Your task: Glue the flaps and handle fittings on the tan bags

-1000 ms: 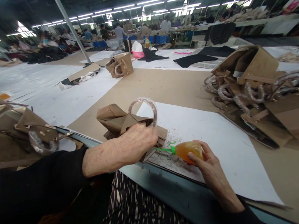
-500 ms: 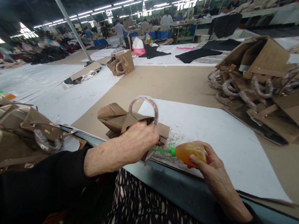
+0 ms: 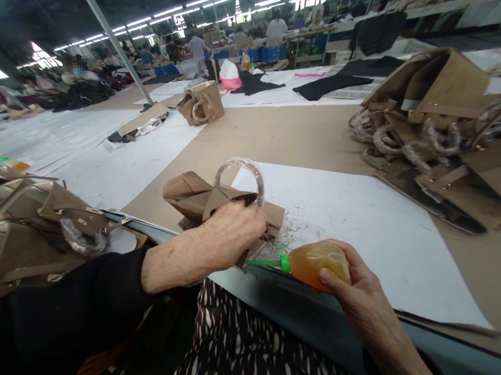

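Observation:
My left hand (image 3: 232, 232) is closed on a brown bag (image 3: 190, 195) near the table's front edge, and hides part of it. The bag's curved handle (image 3: 242, 165), wrapped in clear plastic, stands up behind the hand. In my right hand (image 3: 357, 283) is a soft bottle (image 3: 317, 264) of orange liquid, lying sideways with its green nozzle (image 3: 265, 262) pointing left. The nozzle's tip is just below my left hand, by the bag's lower edge. Whether it touches the bag I cannot tell.
More brown bags are piled at the left (image 3: 24, 234) and right (image 3: 446, 137). One brown bag (image 3: 203, 103) stands farther back. White paper (image 3: 343, 215) covers part of the table. Black fabric pieces (image 3: 333, 87) lie beyond. Several people are in the background.
The bottle in my right hand has shifted slightly left and down, so its nozzle tip is lower and farther left. My left hand has hardly moved on the bag.

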Tool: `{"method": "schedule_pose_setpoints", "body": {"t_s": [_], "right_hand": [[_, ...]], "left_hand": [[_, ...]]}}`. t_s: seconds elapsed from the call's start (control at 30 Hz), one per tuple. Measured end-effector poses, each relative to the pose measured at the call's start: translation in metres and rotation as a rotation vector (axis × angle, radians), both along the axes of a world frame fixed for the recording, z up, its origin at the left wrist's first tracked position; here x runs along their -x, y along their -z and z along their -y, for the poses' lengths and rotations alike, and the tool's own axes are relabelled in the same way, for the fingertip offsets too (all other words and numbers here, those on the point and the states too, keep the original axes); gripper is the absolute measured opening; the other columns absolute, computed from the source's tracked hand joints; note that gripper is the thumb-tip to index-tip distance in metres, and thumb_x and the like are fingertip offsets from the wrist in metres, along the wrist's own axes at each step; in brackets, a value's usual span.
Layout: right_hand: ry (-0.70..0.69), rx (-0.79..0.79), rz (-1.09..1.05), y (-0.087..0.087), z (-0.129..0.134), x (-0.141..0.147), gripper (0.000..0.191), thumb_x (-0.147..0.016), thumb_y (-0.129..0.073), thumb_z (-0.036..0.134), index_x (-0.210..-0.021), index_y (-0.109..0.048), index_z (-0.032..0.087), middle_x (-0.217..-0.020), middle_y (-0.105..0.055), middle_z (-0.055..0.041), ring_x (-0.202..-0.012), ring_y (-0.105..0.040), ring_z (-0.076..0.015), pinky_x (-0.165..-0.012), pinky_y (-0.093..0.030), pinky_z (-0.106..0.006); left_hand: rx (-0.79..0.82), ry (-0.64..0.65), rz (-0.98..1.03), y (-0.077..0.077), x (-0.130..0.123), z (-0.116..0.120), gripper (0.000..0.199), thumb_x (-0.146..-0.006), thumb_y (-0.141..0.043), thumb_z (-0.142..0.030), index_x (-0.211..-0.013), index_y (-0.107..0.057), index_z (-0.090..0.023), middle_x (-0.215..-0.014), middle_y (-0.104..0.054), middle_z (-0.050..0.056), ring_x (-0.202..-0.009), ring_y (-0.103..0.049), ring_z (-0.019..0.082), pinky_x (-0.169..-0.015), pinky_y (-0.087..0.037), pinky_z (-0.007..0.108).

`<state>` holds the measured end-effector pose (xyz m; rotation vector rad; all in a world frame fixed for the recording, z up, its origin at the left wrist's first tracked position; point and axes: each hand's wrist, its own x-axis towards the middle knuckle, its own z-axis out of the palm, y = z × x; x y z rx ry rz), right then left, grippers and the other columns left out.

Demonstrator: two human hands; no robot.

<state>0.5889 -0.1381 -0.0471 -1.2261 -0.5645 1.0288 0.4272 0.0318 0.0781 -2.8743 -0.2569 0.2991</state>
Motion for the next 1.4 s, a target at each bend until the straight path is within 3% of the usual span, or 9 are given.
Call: {"method": "schedule_pose_setpoints", "body": {"t_s": [0.27, 0.5, 0.67, 0.83, 1.17, 1.4], "right_hand": [[0.050, 0.022, -0.112, -0.010, 0.004, 0.013, 0.046, -0.072, -0.085, 0.039, -0.108, -0.061, 0.025, -0.091, -0.065, -0.0032, -0.074, -0.059, -0.0210, -0.055, -0.052, -0.025], [0.085, 0.053, -0.223, -0.003, 0.004, 0.014, 0.045, -0.074, -0.082, 0.041, -0.109, -0.060, 0.021, -0.101, -0.066, -0.0069, -0.073, -0.063, -0.0212, -0.054, -0.051, -0.025], [0.078, 0.041, -0.267, -0.001, 0.003, 0.015, 0.040, -0.078, -0.079, 0.040, -0.108, -0.061, 0.020, -0.100, -0.066, -0.0067, -0.072, -0.062, -0.0194, -0.054, -0.051, -0.024], [0.092, 0.061, -0.286, -0.006, 0.001, 0.018, 0.041, -0.076, -0.082, 0.040, -0.105, -0.062, 0.019, -0.098, -0.067, -0.0066, -0.069, -0.063, -0.0192, -0.053, -0.050, -0.023], [0.081, 0.081, -0.251, -0.004, 0.003, 0.013, 0.043, -0.076, -0.080, 0.044, -0.103, -0.061, 0.017, -0.091, -0.067, -0.0080, -0.066, -0.062, -0.0204, -0.052, -0.049, -0.024], [0.067, 0.097, -0.271, -0.014, 0.001, 0.021, 0.042, -0.075, -0.081, 0.044, -0.102, -0.062, 0.019, -0.091, -0.067, -0.0066, -0.065, -0.061, -0.0194, -0.054, -0.050, -0.024]], "left_hand": [[-0.008, 0.001, -0.018, 0.002, 0.001, -0.002, 0.019, -0.076, -0.048, 0.001, -0.088, -0.058, -0.010, -0.084, -0.062, 0.011, -0.077, -0.058, 0.021, -0.061, -0.042, 0.031], [0.033, -0.052, -0.027, -0.007, 0.000, 0.000, 0.010, -0.080, -0.053, -0.005, -0.088, -0.057, -0.010, -0.083, -0.062, 0.009, -0.075, -0.058, 0.020, -0.060, -0.042, 0.031], [0.030, -0.050, -0.013, -0.004, 0.001, -0.001, 0.008, -0.081, -0.056, -0.007, -0.088, -0.057, -0.011, -0.084, -0.063, 0.008, -0.076, -0.059, 0.019, -0.060, -0.042, 0.030], [0.020, -0.036, 0.024, 0.000, 0.001, -0.002, 0.009, -0.081, -0.055, -0.007, -0.089, -0.057, -0.011, -0.085, -0.063, 0.008, -0.076, -0.060, 0.019, -0.061, -0.043, 0.031], [0.021, -0.099, -0.058, -0.009, -0.006, 0.001, 0.011, -0.080, -0.055, -0.006, -0.091, -0.059, -0.009, -0.087, -0.065, 0.010, -0.076, -0.059, 0.020, -0.061, -0.043, 0.031], [0.026, -0.097, -0.060, -0.011, -0.006, 0.001, 0.013, -0.081, -0.053, -0.006, -0.092, -0.059, -0.009, -0.089, -0.065, 0.010, -0.075, -0.059, 0.020, -0.062, -0.043, 0.031]]}}
